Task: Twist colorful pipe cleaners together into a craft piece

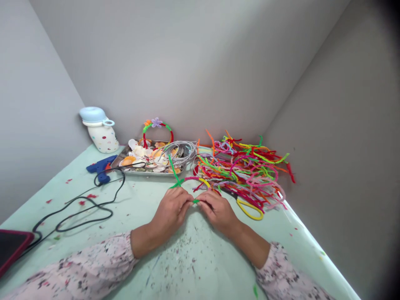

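My left hand and my right hand meet at the middle of the table, fingertips nearly touching. Between them both pinch a green pipe cleaner, and only a short bit of it shows. A loose green end sticks up behind my left hand. Past my fingers curves a pink and yellow pipe-cleaner band, which seems to belong to the same piece, though my hands hide the join. Just beyond my right hand lie scissors with yellow handles, their blades partly under the pile.
A heap of colourful pipe cleaners lies at right. A metal tray holds shells and coiled grey wire; a flowered headband stands there. Left are a blue glue gun, its black cord, a bottle and a red-edged device.
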A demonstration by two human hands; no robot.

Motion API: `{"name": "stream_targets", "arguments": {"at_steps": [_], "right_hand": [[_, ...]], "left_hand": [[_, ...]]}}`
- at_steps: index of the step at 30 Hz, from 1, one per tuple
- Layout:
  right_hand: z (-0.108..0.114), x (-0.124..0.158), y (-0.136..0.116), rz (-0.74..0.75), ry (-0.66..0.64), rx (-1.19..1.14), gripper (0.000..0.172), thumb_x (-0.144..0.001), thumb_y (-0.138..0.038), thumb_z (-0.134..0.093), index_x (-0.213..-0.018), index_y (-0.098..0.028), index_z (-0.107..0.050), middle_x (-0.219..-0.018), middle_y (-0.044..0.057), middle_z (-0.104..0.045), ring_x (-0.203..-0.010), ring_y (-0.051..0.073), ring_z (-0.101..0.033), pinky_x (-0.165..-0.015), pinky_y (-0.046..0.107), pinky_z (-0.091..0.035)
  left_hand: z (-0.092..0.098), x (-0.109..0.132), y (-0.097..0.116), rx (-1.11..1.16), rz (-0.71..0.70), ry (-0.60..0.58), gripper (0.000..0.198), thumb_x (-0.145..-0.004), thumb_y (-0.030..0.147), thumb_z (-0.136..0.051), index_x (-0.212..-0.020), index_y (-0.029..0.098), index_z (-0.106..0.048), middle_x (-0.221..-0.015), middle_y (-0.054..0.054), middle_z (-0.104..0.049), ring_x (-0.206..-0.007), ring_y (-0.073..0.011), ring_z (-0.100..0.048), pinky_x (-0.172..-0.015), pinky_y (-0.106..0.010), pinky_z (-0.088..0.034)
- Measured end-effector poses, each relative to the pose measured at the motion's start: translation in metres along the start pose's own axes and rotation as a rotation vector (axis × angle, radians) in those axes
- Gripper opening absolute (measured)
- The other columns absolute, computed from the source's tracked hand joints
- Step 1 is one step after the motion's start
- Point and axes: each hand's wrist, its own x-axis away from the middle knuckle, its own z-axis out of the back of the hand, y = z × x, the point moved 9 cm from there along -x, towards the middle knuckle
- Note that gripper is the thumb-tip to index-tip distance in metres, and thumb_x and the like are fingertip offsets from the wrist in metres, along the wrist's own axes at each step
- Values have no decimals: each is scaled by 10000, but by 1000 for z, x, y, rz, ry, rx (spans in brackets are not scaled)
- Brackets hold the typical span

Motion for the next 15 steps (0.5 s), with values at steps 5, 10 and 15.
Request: {"name": "stream_targets", "arguments": {"at_steps": [5,10,15], "right_hand": [[0,0,-1,30,-4,11,179,-921,-170,-492,-993,-225,-646,-907,56,-691,-887,188,-639,-802,322,-517],[0,1,0,41,11,18,170,-925,-173,-495,-993,-213,-646,-921,60,-688,-896,184,-634,-823,322,-508],[-4,2,-1,51,-15,40,155,-926,-184,-503,-986,-203,-644,-916,67,-688,-881,189,-639,-785,314,-512]], "left_hand": [[-3,-1,-2,28,21,-31,137,-918,230,-501,-858,181,-615,-814,-47,-617,-811,-191,-557,-753,-329,-425],[-9,0,-12,65,103,-79,107,-903,239,-536,-870,177,-618,-858,-45,-622,-850,-188,-553,-785,-322,-415],[-12,1,-13,47,127,-120,169,-918,270,-512,-826,165,-607,-829,-44,-611,-825,-190,-544,-766,-320,-396]]}}
